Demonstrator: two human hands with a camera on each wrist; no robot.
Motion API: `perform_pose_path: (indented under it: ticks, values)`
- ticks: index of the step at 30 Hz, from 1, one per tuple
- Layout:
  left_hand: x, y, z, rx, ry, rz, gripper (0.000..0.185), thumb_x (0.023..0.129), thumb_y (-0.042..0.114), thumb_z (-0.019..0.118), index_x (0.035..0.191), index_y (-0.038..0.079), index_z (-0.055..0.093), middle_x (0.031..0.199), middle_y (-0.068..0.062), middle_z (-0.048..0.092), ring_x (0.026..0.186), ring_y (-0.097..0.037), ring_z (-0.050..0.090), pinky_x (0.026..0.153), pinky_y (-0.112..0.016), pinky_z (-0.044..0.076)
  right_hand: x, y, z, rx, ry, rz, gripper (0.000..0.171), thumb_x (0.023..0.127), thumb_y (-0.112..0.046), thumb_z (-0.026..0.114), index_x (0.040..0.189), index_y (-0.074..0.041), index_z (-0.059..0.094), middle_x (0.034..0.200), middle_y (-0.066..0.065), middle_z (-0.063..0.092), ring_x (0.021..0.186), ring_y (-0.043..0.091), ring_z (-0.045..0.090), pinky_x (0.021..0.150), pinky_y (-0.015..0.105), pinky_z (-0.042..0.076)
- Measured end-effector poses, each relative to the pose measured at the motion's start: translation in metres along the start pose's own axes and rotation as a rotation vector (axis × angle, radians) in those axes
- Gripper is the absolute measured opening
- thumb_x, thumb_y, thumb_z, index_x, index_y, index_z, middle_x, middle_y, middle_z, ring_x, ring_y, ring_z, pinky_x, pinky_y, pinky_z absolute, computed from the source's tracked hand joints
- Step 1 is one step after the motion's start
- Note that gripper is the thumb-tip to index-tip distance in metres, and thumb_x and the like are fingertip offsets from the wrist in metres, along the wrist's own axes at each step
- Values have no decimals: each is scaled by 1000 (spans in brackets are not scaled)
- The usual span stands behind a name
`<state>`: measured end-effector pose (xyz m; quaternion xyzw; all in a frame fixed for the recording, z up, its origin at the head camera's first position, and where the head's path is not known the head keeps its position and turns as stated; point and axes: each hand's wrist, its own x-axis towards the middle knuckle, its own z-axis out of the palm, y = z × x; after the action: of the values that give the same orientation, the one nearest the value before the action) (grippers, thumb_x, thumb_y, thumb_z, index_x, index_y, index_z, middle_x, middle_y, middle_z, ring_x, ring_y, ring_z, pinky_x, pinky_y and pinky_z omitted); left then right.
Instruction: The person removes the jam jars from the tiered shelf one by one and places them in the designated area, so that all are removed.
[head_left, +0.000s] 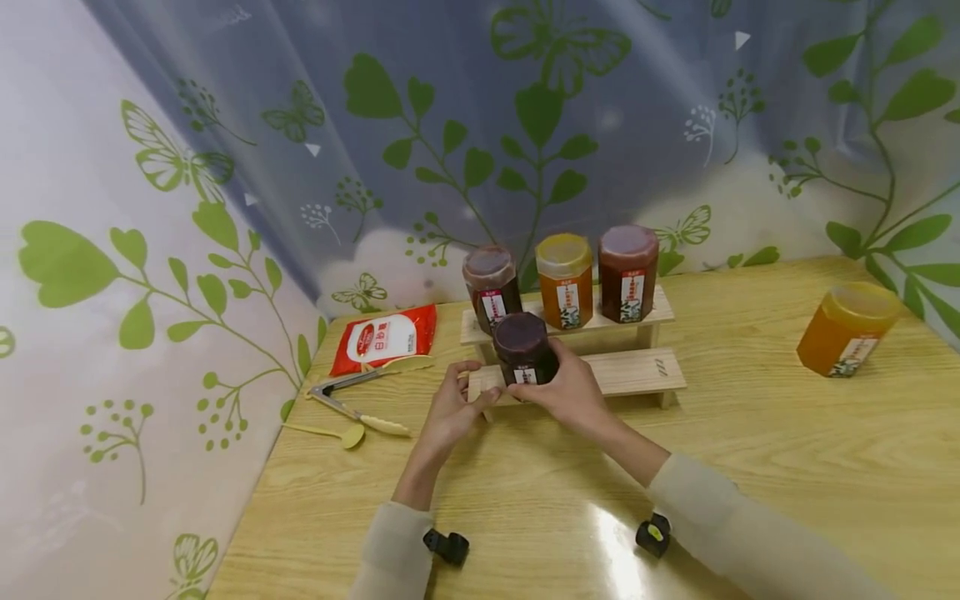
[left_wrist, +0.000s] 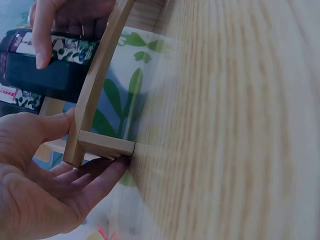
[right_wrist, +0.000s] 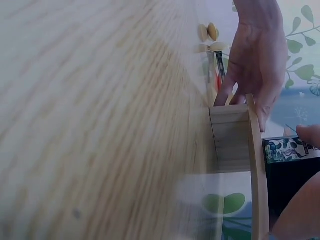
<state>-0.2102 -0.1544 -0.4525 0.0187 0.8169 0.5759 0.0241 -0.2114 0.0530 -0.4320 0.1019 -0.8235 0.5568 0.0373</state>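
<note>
In the head view a two-step wooden stand sits on the table. My right hand grips a dark purple jar upright at the left part of the lower step. In the right wrist view the jar's base meets the step's board. My left hand holds the left end of that step, its thumb at the board and its fingers around the leg. On the upper step stand another dark jar, an orange jar and a red-brown jar.
A separate orange-yellow jar stands on the table at the far right. To the left lie a red-and-white packet, tongs with pale yellow tips and a yellow spoon. A leaf-patterned curtain hangs behind the table.
</note>
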Motion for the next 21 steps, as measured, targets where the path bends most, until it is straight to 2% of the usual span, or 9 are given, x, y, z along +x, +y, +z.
perform_pose_path:
  ticks: [2,4,8,12,17,21]
  values:
    - [0,-1,0,-6,2,4,53,97,16,75,142,7,48,145,-27,56,136,-37,54,104,-53,46,-2,1,-4,9,-10,2,74,79,-26,92,139,-2,56,130,19,67,121,37,63,103,54,49]
    - [0,-1,1,-4,9,4,53,97,16,75,142,7,48,148,-27,53,138,-37,52,107,-54,44,-4,2,-8,19,-21,5,75,79,-26,92,141,-4,57,131,18,66,121,36,63,102,54,49]
    - [-1,-2,1,-1,16,-1,53,96,17,77,141,8,50,156,-27,44,147,-39,41,116,-58,34,-9,4,-20,27,-33,12,76,78,-25,93,142,-5,56,131,18,66,118,35,64,99,54,51]
    - [-1,-2,0,-3,9,-3,53,97,16,76,142,7,49,156,-27,44,148,-39,39,118,-59,31,-14,6,-34,7,-31,5,76,78,-24,93,142,-3,56,131,19,67,117,37,64,99,54,51]
    - [0,-1,-1,11,10,0,52,97,17,75,142,8,50,156,-28,45,148,-40,39,119,-58,30,-18,2,-58,-24,-30,10,78,79,-27,92,142,-2,56,135,21,64,126,40,59,105,58,46]
    - [1,-2,-1,-3,4,7,52,98,16,75,142,7,49,157,-28,43,149,-39,38,120,-58,28,-23,-2,-83,-3,-56,34,83,81,-28,91,148,-1,50,143,23,59,136,44,51,109,60,43]
